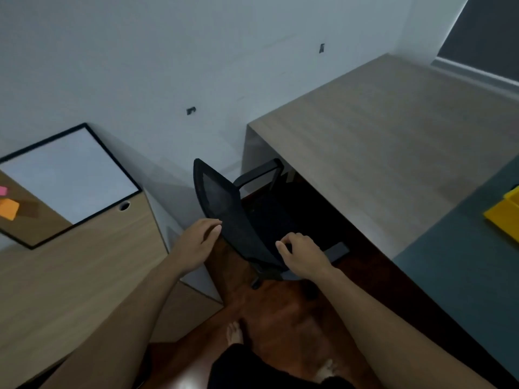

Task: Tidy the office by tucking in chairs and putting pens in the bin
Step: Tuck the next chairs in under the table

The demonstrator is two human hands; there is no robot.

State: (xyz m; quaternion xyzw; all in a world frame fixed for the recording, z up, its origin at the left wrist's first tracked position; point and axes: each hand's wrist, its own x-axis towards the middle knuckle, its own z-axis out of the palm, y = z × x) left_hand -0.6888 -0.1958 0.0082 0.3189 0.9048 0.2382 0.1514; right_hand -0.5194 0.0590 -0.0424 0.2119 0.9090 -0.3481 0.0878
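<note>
A black mesh office chair (222, 203) stands in front of me, its seat pushed under the light wooden desk (379, 141) and its backrest sticking out towards me. My left hand (196, 242) lies flat against the rear face of the backrest, fingers stretched and touching its edge. My right hand (303, 254) sits on the top rim of the backrest on the other side, fingers curled over it. One armrest (258, 172) shows just under the desk's edge. No pens or bin are in view.
A second wooden desk (70, 276) on the left carries a black-framed whiteboard (70, 178) leaning on the wall and orange and pink sticky notes (8, 209). A teal surface (463, 276) with a yellow object (502, 217) lies on the right. My bare feet (234, 332) stand on the dark wood floor.
</note>
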